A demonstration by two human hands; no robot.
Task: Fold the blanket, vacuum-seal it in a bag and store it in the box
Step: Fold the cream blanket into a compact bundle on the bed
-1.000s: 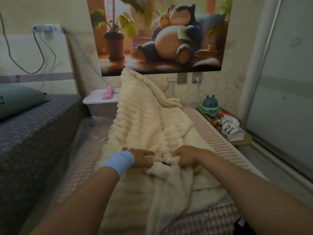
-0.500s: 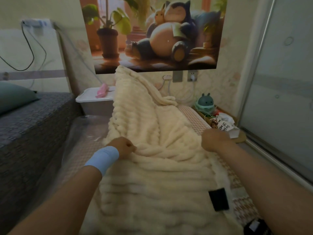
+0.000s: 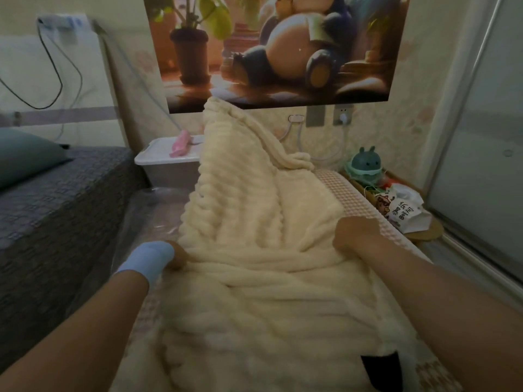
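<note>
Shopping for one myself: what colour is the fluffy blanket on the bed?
The fluffy ribbed blanket is cream white all over, clearest in the head view.

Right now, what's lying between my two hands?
Only the cream blanket, bunched into ridges from your left hand to your right hand; the head view shows it.

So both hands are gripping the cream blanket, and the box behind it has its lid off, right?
Not quite. The head view shows the box with its white lid on and a pink object lying on top. The rest holds: the left hand and right hand each grip the cream blanket.
</note>
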